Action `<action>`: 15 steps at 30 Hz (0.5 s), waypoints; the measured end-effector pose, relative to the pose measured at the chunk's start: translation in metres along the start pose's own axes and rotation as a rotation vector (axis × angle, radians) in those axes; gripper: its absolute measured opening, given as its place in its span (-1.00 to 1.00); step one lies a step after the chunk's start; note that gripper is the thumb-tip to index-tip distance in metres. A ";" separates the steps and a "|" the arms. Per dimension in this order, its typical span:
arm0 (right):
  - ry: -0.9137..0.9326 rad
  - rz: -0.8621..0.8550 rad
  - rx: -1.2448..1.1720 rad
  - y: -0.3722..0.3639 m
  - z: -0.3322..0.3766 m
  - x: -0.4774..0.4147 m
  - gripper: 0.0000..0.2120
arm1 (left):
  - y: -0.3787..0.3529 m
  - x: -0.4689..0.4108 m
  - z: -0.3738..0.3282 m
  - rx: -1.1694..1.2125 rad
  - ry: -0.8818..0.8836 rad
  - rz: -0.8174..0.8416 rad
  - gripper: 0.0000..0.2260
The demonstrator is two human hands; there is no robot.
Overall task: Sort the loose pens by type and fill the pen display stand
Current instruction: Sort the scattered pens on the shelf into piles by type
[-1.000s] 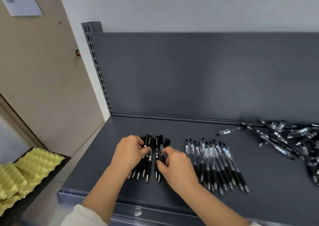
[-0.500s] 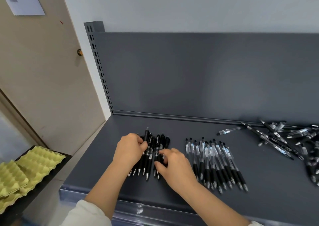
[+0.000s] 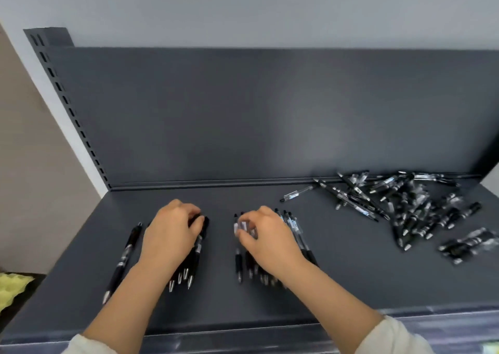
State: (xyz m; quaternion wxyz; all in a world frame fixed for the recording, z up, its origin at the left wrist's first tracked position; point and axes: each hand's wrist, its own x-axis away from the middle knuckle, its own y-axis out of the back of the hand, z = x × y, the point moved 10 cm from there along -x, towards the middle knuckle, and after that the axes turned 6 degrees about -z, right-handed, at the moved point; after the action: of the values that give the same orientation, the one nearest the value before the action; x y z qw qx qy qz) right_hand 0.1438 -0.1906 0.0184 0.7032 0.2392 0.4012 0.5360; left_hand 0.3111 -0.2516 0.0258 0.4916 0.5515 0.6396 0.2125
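Observation:
On the dark grey shelf [image 3: 337,278] my left hand [image 3: 171,236] covers a row of all-black pens [image 3: 194,259], fingers curled round their top ends. One black pen [image 3: 122,259] lies apart, just left of that hand. My right hand [image 3: 268,238] is on the neighbouring row of clear-barrelled pens [image 3: 297,230], thumb and fingers pinching the leftmost ones near their clips. Both rows point their tips toward me. A loose pile of mixed pens [image 3: 399,202] fills the shelf's back right. One clear pen [image 3: 297,193] lies alone between the pile and the rows.
The shelf's upright back panel [image 3: 243,110] rises behind the pens, with a slotted post [image 3: 67,105] at its left. Wrapped pens [image 3: 469,243] lie at the far right. A yellow egg tray [image 3: 10,286] sits below the shelf's left edge.
My right hand has moved from the black pens to the clear-barrelled row. One black pen now lies apart on the left. The view has swung to the right.

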 end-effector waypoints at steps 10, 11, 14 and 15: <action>-0.299 -0.164 0.262 0.129 -0.171 0.045 -0.70 | -0.068 0.021 -0.157 0.021 -0.388 0.200 -0.77; -0.329 -0.179 0.284 0.142 -0.186 0.053 -0.70 | -0.075 0.025 -0.173 0.028 -0.416 0.225 -0.76; -0.416 -0.248 0.319 0.185 -0.225 0.078 -0.73 | -0.096 0.038 -0.220 0.065 -0.496 0.280 -0.74; -0.438 -0.267 0.322 0.197 -0.235 0.086 -0.74 | -0.104 0.042 -0.234 0.083 -0.516 0.296 -0.74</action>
State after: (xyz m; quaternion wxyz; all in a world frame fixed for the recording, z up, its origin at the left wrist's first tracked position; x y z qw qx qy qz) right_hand -0.1513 -0.0698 0.0105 0.7904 0.4025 0.3478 0.3039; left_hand 0.0615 -0.1813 0.0248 0.5785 0.6942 0.4142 0.1086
